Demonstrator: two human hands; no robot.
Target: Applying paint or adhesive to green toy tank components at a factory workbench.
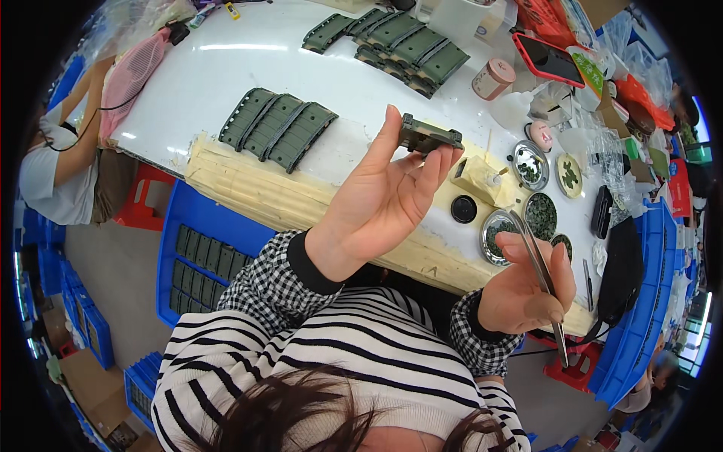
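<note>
- Head view: left hand palm up, raised over the near side of the table; thumb and fingertips pinch a small green-and-brown camouflage piece, clear of the surface.
- Right hand lower and farther right, thumb and fingers closed around metal tweezers; the narrow tips point up and away, over or beside the dishes. Too small to tell if they grip anything.
- Around the tips: round dishes of dark green bits, some silver-rimmed; a pale dish also carries green pieces.
- Between the hands: black round cap, tape-wrapped block just behind it.
- Left of the held piece: ribbed green panels side by side; more panels at the far side, partly overlapping.
- Far right: pink canister, red-edged phone.
- Below the table edge, left: blue crate with rows of green panels.
</note>
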